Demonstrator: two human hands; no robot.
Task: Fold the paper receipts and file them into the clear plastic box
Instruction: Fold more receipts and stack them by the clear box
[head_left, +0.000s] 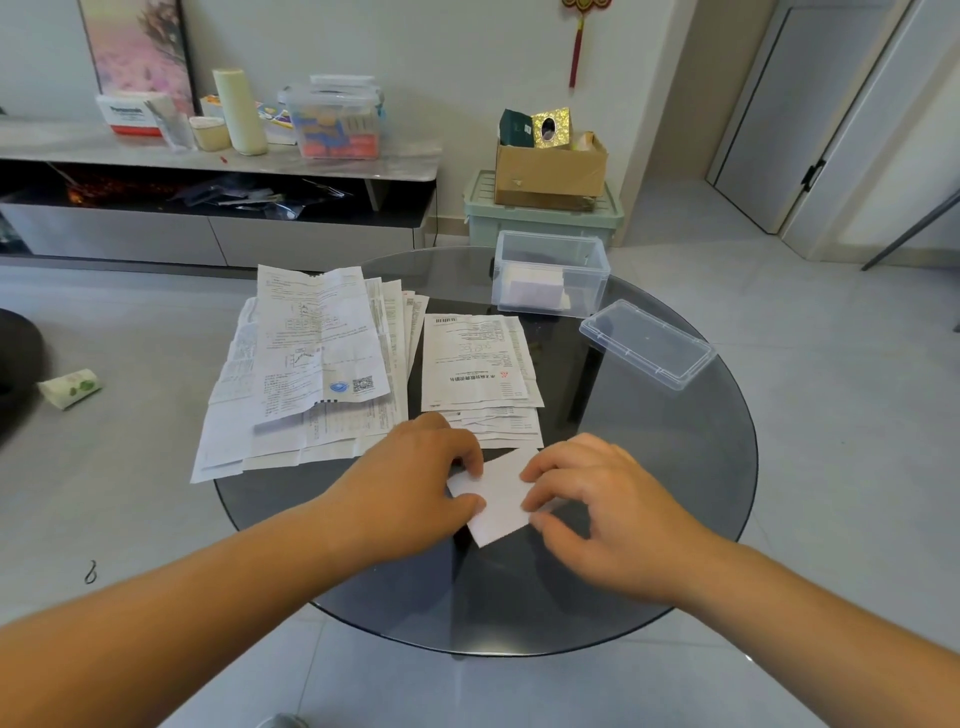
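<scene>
While unfolded papers (311, 364) are waiting in a spread pile at left, the left hand (410, 478) is pinching one small receipt (498, 499) on the tabletop (675, 467), probably for creasing. The right hand (602, 514), fingers curled, is gripping its opposite edge. The box (550, 275) is standing open beyond, ready for filing, with its lid (647, 343) lying beside.

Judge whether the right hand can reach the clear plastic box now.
Probably yes. The clear plastic box stands open, its lid lying off beside it, and only bare glass table lies between it and the right hand. But it and the left hand are pinching the small receipt.
</scene>
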